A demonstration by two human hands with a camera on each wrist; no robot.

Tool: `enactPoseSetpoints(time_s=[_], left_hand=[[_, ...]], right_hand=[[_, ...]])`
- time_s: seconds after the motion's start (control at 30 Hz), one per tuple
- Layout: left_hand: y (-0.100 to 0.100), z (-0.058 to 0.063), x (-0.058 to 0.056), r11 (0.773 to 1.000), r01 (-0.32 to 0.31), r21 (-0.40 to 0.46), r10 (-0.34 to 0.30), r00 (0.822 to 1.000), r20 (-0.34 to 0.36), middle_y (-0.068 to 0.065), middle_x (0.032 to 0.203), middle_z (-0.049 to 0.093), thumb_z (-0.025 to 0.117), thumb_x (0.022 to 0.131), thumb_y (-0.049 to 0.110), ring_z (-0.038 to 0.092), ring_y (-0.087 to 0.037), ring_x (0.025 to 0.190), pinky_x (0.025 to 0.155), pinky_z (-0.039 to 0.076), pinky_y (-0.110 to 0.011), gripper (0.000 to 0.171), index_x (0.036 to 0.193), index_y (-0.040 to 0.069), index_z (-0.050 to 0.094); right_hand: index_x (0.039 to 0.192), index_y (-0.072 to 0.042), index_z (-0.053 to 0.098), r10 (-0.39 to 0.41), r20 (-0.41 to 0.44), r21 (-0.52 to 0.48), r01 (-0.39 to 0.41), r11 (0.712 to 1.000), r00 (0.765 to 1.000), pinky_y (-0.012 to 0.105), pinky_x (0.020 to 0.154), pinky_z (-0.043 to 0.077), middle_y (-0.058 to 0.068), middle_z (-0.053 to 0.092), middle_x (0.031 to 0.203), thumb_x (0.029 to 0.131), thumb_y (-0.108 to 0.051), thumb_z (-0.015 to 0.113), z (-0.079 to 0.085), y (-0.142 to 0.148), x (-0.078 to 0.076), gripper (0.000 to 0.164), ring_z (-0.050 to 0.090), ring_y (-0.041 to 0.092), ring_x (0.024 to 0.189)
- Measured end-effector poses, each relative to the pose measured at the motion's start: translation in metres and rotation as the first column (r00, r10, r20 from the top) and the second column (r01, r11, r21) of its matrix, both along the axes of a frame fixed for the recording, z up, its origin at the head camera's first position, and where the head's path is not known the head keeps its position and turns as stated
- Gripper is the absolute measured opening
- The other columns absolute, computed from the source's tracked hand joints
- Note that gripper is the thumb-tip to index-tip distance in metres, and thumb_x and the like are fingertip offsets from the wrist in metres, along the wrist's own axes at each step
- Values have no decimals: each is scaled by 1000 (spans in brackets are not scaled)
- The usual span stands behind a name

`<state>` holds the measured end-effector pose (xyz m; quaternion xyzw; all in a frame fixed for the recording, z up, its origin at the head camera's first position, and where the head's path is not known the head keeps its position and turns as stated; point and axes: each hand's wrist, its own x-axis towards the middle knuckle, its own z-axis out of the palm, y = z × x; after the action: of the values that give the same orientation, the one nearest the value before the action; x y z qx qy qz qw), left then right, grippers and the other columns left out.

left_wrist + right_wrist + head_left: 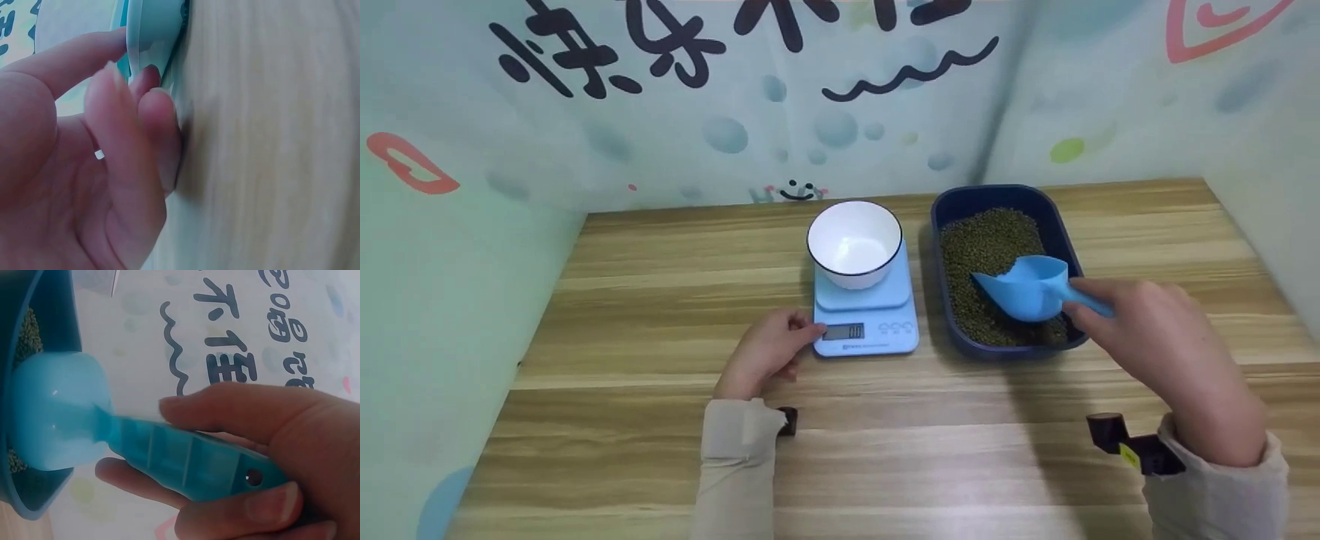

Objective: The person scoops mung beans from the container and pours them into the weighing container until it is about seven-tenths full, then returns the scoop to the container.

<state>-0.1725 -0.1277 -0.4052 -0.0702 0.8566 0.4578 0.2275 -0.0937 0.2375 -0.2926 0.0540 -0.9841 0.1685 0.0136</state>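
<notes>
My right hand [1170,345] grips the handle of a blue plastic scoop [1031,292], tilted over a dark blue tub [1059,225]. In the tub lie small dark green grains [988,236] that look like mung beans. The right wrist view shows thumb and fingers round the scoop's ribbed handle [180,453]. How much the scoop holds is hidden. Left of the tub is a light blue kitchen scale [877,346] with a lit display [844,331]. A white enamel bowl [855,238] with a dark rim stands on it. My left hand [769,345] pinches the scale's left edge.
Everything stands on a wood-grain table [660,300]. Behind it hangs a pale printed cloth [675,142] with dark characters, close to the back of the bowl and the tub. More pale wall lies along the left and right sides.
</notes>
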Motion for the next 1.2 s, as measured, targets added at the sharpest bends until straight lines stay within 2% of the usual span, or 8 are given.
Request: enactPoseSetpoints(time_s=[0.07,0.13,0.3,0.57,0.73,0.9,1.07,1.2], left_hand=[[-1,0,0,1000,-3,10,3,1000,-1,-4,73,48,61,87,38,47,-16,46,44,46,-25,24,94,15,57],[-2,0,0,1000,-2,17,2,1000,0,-4,72,48,62,87,38,47,-16,46,44,46,-26,24,95,16,57],[-3,2,0,1000,-2,16,2,1000,-1,-3,72,49,62,87,38,48,-16,47,44,46,-26,24,97,17,57],[-4,0,1,999,33,43,-32,999,-27,-4,65,47,60,88,35,47,-17,45,44,43,-26,18,89,17,61],[-4,-1,1,998,37,42,-36,999,-22,-3,62,45,60,89,35,46,-16,45,44,43,-25,19,88,16,62],[-5,-1,2,999,31,32,-30,999,-18,-3,62,45,60,89,35,46,-16,45,43,42,-25,19,87,16,62],[-4,-2,1,999,29,33,-29,1000,-11,-2,64,46,60,88,36,46,-16,47,44,43,-25,20,88,16,62],[-3,-1,0,999,20,44,-20,1000,-6,-2,64,45,61,88,36,46,-15,47,45,45,-25,20,89,16,63]], right_hand=[[121,-2,59,8,-15,-5,-8,1000,1000,30,52,31,13,64,77,94,-34,50,-1,-2,-1,42,39,18,51],[121,-3,59,11,-31,-1,-11,1000,999,30,55,33,13,65,80,94,-35,50,-2,-3,-2,42,41,18,54],[121,-3,59,17,-60,1,-17,1000,998,29,50,28,2,47,59,94,-31,51,-4,-4,-4,40,33,16,49],[124,-1,55,-10,-43,-29,9,1000,999,28,45,27,2,36,54,94,-30,52,-14,-8,-12,42,30,15,44],[124,0,55,-30,-66,-67,26,997,997,28,44,30,6,46,56,93,-25,54,-26,-13,-22,40,34,15,43],[123,2,56,-34,-92,-94,25,995,995,29,47,32,15,62,76,92,-22,56,-37,-19,-31,38,40,17,47],[122,2,56,-33,-126,-81,22,996,991,29,44,30,15,61,70,91,-20,57,-43,-22,-35,38,38,17,45],[122,2,57,-36,-164,-81,24,996,986,30,43,28,19,62,73,91,-20,58,-46,-24,-38,37,37,18,44]])
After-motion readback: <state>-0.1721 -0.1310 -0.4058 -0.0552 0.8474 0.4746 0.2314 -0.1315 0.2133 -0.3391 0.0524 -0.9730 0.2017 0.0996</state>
